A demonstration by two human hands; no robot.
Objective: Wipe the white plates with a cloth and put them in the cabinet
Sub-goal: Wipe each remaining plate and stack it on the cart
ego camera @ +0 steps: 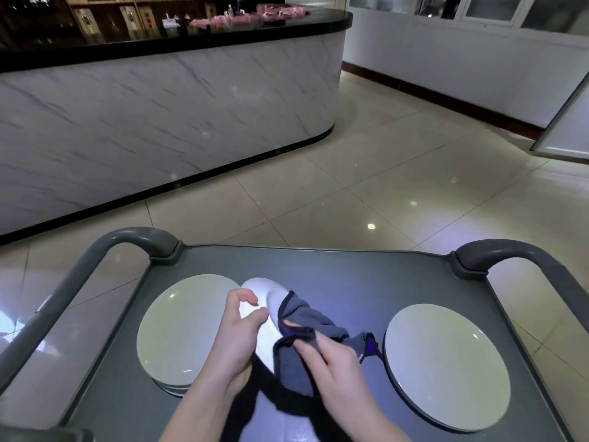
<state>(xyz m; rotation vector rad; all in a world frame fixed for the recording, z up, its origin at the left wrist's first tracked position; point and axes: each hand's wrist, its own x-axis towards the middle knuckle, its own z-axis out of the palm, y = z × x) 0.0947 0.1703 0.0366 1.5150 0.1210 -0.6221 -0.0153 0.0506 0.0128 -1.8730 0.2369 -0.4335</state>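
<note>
left hand (237, 333) holds plate (261, 301), right hand (331, 362) presses cloth (299, 317) on it.

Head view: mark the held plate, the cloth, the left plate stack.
held plate (259, 290), head view, bare upper part near the rim.
grey cloth (302, 311), head view, upper fold against the plate.
left plate stack (185, 327), head view, middle of the top plate.

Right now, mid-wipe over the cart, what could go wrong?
The left hand pinches the tilted plate at its rim; the right hand rubbing with the cloth might push it loose.
A dropped plate could land on the stack beside it.
The cloth's loose tail hangs near the right plate and might smear it.
</note>
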